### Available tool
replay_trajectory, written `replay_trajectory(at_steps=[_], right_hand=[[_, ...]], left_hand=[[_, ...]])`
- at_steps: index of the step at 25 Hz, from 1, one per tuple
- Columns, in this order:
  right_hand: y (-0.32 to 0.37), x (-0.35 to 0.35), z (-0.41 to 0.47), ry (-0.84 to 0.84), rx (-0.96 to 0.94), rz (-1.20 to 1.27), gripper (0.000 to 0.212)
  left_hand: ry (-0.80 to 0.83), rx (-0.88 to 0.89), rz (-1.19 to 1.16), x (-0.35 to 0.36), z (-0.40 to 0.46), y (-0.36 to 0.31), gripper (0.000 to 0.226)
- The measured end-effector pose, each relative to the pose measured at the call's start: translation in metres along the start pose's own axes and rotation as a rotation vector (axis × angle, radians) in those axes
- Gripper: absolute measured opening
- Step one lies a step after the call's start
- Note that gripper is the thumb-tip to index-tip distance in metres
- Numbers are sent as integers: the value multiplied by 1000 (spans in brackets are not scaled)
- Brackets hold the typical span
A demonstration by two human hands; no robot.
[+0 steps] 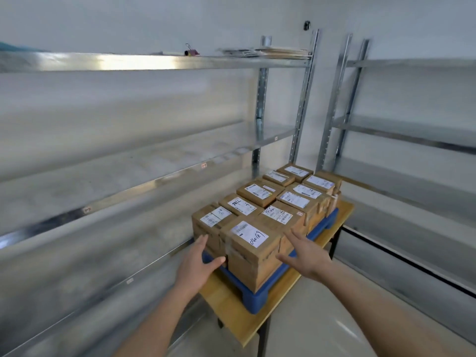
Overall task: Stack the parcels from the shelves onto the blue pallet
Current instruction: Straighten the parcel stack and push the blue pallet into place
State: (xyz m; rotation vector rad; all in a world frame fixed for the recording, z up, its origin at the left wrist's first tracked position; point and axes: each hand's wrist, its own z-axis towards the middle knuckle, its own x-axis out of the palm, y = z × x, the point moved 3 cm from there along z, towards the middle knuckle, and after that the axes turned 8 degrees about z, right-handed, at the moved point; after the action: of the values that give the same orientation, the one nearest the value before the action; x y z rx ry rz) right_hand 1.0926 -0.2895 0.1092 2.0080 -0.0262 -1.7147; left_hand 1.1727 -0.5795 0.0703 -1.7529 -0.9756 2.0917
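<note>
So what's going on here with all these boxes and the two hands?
A person is stacking cardboard parcels on a blue pallet that sits on a small wooden table between metal shelves. Both hands are open on either side of the nearest parcel, the one with a handwritten number on its label: the left hand by its left side, the right hand at its right. The pallet already carries many labelled parcels, and the shelf levels in view hold no parcels.

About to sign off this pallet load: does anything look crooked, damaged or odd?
Mostly tidy. The nearest parcel looks turned slightly off line from its neighbours and juts toward the blue pallet edge. Both hands are open on either side of it. No damage or spills visible.
</note>
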Motion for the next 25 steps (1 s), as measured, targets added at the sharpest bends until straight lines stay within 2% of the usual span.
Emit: replay_trajectory(at_steps=[4, 8, 14, 20, 25], right_hand=[[38, -14, -15, -12, -17, -42, 84], [79, -3, -19, -51, 32, -55, 88], [134, 47, -24, -55, 155, -41, 93], [145, 96, -24, -76, 271, -23, 82], [101, 138, 4, -97, 480, 77, 92]], left_hand=[[-31, 47, 7, -41, -9, 10, 83], [-45, 57, -6, -77, -7, 48, 79], [62, 56, -31, -103, 20, 125, 86], [211, 81, 6, -77, 59, 171, 90], [323, 96, 43, -28, 110, 191, 90]])
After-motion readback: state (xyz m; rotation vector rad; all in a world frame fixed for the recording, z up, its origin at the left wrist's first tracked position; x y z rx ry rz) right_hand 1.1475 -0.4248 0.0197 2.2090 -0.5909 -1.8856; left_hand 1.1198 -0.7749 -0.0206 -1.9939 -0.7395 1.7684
